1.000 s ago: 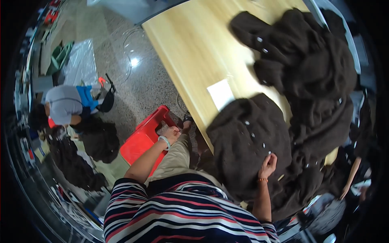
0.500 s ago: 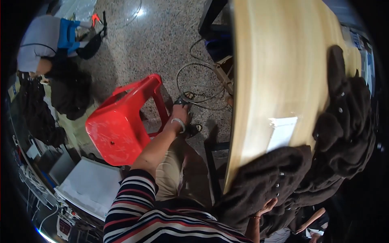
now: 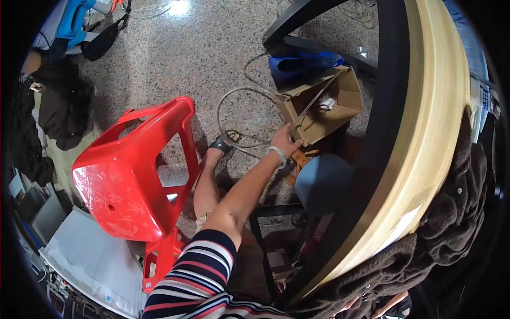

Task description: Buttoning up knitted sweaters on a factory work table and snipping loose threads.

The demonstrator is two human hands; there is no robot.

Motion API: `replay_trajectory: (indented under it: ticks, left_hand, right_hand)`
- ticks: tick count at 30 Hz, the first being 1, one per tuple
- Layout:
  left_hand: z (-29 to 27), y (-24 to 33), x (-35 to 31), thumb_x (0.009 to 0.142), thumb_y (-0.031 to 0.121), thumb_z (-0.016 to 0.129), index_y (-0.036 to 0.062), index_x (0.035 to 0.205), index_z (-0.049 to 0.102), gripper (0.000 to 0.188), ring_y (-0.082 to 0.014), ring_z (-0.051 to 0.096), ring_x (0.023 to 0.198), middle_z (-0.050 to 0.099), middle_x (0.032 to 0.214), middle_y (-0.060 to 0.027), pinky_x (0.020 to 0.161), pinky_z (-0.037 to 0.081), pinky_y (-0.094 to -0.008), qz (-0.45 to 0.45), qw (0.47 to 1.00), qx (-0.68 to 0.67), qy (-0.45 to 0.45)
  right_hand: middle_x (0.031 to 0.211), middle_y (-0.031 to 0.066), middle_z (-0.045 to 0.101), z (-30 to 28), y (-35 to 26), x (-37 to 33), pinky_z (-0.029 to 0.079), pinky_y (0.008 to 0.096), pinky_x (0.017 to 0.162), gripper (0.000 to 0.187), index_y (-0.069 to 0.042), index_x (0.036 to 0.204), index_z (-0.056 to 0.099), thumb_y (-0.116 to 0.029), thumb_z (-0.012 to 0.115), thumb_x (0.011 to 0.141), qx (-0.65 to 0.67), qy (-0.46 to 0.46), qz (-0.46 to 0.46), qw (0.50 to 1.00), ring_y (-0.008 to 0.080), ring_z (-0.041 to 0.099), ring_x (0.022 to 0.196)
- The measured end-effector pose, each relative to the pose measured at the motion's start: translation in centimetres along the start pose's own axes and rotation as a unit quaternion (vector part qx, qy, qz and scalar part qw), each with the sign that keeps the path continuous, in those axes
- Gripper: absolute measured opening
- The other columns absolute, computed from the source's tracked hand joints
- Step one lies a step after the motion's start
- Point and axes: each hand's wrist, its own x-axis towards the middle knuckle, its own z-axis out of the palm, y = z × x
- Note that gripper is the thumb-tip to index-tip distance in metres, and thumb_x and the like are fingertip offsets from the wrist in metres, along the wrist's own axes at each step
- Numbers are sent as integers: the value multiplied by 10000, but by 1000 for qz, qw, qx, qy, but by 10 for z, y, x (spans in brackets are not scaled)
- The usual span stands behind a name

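Observation:
My left hand (image 3: 286, 142), with a pale bangle at the wrist, reaches down under the table's edge. Its fingers and thumb are closed on the near corner of an open cardboard box (image 3: 319, 126). Inside the box lies something white and crumpled (image 3: 326, 102), too small to name. A dark brown plush garment (image 3: 451, 223) drapes over the near right part of the wooden table (image 3: 433, 122). At the lower edge a sliver of skin shows beside the garment, perhaps my right hand; its fingers are hidden.
A red plastic stool (image 3: 119, 183) stands at left, with a hose (image 3: 219, 109) looped on the floor. Beside the box are a blue object (image 3: 303, 64) and a round grey-blue seat (image 3: 324, 184). A co-worker's forearm (image 3: 393, 304) shows at lower right, a white-covered surface (image 3: 90, 260) at lower left.
My left hand has gone from near my foot rightward to the box. The view has shifted, showing more of the box under the table. My right hand has largely dropped out of view.

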Motion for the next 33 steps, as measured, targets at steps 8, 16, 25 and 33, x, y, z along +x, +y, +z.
replay_trajectory:
  ticks: [8, 16, 25, 33]
  left_hand:
    - [15, 55, 30, 782, 370, 705, -14, 1246, 482, 642, -242, 616, 767, 651, 878, -142, 701, 497, -349, -51, 988, -80, -118]
    - [-44, 159, -81, 965, 217, 484, -36, 1158, 583, 333, -198, 633, 909, 671, 972, -163, 847, 479, -306, 114, 967, -211, -90]
    - [-182, 198, -305, 988, 135, 456, -28, 1208, 571, 297, -40, 372, 554, 443, 670, 47, 509, 314, -201, -48, 943, -292, -154]
    - [-255, 247, -415, 962, 52, 443, -24, 1249, 556, 318, -46, 424, 604, 482, 681, 20, 581, 388, -201, 33, 939, -116, -322]
  right_hand:
    - [1298, 193, 480, 4, -8, -3, 434, 393, 965, 416, -16, 1337, 419, -213, 411, 970, -65, 14, 58, 996, 295, 524, 1118]
    - [1363, 254, 445, -22, -48, -26, 457, 442, 968, 481, -20, 1390, 385, -273, 374, 982, -89, 25, 137, 986, 357, 530, 1150]
    - [926, 120, 529, -13, -219, -10, 409, 295, 814, 166, 22, 1005, 551, -82, 496, 887, -69, -11, -145, 987, 223, 523, 886]
    - [1282, 216, 523, 62, -363, -53, 487, 385, 941, 532, -1, 1412, 274, -213, 498, 978, 417, -497, 317, 692, 273, 579, 1102]
